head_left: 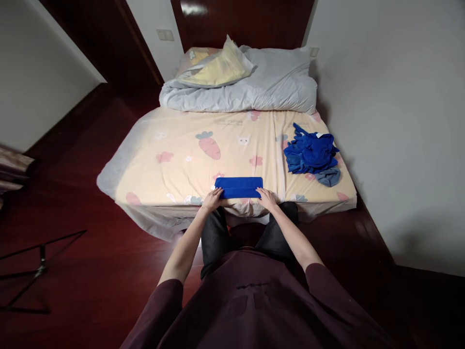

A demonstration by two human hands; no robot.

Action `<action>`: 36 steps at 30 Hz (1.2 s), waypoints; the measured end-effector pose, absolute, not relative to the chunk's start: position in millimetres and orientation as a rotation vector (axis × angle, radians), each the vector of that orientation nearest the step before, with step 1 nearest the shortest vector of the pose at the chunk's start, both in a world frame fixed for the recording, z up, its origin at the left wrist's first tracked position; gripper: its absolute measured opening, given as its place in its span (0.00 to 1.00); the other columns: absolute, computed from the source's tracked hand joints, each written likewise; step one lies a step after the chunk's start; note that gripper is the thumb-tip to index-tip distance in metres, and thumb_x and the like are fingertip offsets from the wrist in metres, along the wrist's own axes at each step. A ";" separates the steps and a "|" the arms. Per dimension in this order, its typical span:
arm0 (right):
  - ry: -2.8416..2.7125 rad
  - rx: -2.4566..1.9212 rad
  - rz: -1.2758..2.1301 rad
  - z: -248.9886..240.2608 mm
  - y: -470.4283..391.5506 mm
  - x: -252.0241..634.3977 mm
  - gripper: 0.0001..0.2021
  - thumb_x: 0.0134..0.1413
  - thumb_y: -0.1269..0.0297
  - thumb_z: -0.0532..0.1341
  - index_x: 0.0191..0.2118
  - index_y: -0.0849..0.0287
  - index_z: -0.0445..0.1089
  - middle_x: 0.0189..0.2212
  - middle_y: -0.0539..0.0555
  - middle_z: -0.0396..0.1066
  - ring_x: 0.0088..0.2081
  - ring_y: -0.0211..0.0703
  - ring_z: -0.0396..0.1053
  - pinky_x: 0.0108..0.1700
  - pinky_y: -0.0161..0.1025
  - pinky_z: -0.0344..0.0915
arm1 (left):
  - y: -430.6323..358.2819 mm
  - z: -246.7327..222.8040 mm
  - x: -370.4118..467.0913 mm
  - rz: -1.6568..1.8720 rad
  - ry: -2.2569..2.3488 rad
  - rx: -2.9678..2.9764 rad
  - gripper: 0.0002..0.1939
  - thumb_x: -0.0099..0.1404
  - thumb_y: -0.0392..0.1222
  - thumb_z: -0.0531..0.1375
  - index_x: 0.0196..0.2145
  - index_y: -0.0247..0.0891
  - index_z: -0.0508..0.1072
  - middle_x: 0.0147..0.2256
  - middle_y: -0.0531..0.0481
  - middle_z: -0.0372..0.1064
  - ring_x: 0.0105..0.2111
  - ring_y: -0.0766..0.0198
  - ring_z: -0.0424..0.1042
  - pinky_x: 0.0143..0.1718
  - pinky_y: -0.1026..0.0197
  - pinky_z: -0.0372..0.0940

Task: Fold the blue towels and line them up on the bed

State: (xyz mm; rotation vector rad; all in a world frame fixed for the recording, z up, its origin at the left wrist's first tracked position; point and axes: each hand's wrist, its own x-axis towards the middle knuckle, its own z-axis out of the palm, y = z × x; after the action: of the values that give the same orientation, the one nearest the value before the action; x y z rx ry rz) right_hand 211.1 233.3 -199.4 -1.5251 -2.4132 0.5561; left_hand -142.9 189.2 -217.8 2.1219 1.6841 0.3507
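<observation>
The person's dark trousers (pixel 215 237) showed nearest, at the near edge of the bed (pixel 145 160). Just beyond, the left hand (pixel 213 198) and right hand (pixel 267 199) rested at the two near corners of a folded blue cloth (pixel 239 187), fingers on its top; whether thumbs pinched it from beneath, I could not tell. The cloth lay flat on the bed in a long, neat strip. It was probably light, soft and limp, neither slippery nor fragile, though its layers might slip open; gripping both ends through every layer seemed the surest hold. Farther off to the right sat a crumpled blue pile (pixel 310 151), a grey-blue cloth (pixel 329 177) at its near side, and farthest a pale quilt (pixel 240 101).
</observation>
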 end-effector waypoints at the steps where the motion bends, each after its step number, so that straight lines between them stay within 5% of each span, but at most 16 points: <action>1: -2.408 -1.528 0.561 -200.3 235.9 210.3 0.29 0.56 0.76 0.63 0.63 0.56 0.70 0.66 0.60 0.66 0.66 0.53 0.64 0.69 0.53 0.59 | 189.3 -219.6 -142.7 0.341 1.693 2.134 0.37 0.59 0.30 0.56 0.67 0.34 0.64 0.69 0.36 0.57 0.70 0.47 0.55 0.70 0.45 0.52; 8: -2.180 -1.708 0.627 -208.3 250.9 202.6 0.31 0.52 0.84 0.60 0.60 0.53 0.74 0.57 0.58 0.75 0.59 0.52 0.72 0.66 0.50 0.64 | 196.7 -217.3 -135.2 0.344 1.767 2.109 0.32 0.64 0.27 0.52 0.65 0.38 0.67 0.65 0.34 0.64 0.66 0.46 0.62 0.67 0.41 0.52; 19: -2.127 -1.699 0.664 -206.6 246.5 212.0 0.29 0.52 0.83 0.59 0.56 0.51 0.77 0.54 0.55 0.78 0.55 0.50 0.75 0.63 0.46 0.68 | 201.5 -196.8 -122.5 0.236 1.864 2.128 0.23 0.68 0.31 0.51 0.55 0.40 0.76 0.48 0.35 0.77 0.51 0.49 0.75 0.60 0.46 0.61; 23: -2.176 -1.689 0.771 -200.9 243.9 231.6 0.25 0.51 0.80 0.63 0.52 0.48 0.80 0.49 0.53 0.80 0.53 0.52 0.76 0.60 0.48 0.69 | 182.2 -197.3 -134.1 0.255 1.833 2.070 0.25 0.64 0.30 0.54 0.54 0.44 0.78 0.50 0.38 0.77 0.51 0.49 0.76 0.57 0.48 0.65; 30: -1.829 -1.537 1.135 -205.8 247.8 248.7 0.11 0.51 0.65 0.68 0.42 0.58 0.80 0.39 0.55 0.81 0.45 0.49 0.78 0.52 0.45 0.73 | 171.4 -206.9 -155.6 0.664 1.703 1.657 0.19 0.62 0.40 0.59 0.51 0.40 0.79 0.47 0.42 0.79 0.49 0.50 0.77 0.54 0.52 0.70; 36: -1.502 -1.472 1.288 -213.2 246.5 239.7 0.17 0.53 0.50 0.66 0.40 0.59 0.75 0.36 0.57 0.80 0.43 0.48 0.78 0.48 0.43 0.73 | 179.5 -220.8 -150.5 0.875 1.720 1.366 0.24 0.64 0.59 0.60 0.47 0.37 0.75 0.46 0.40 0.79 0.48 0.52 0.78 0.52 0.53 0.71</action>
State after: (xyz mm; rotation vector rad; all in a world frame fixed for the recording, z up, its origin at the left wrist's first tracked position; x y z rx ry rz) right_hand 239.7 246.5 -213.2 -1.4723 -1.5022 1.2876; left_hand -150.5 179.5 -220.8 1.3662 1.7196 0.8747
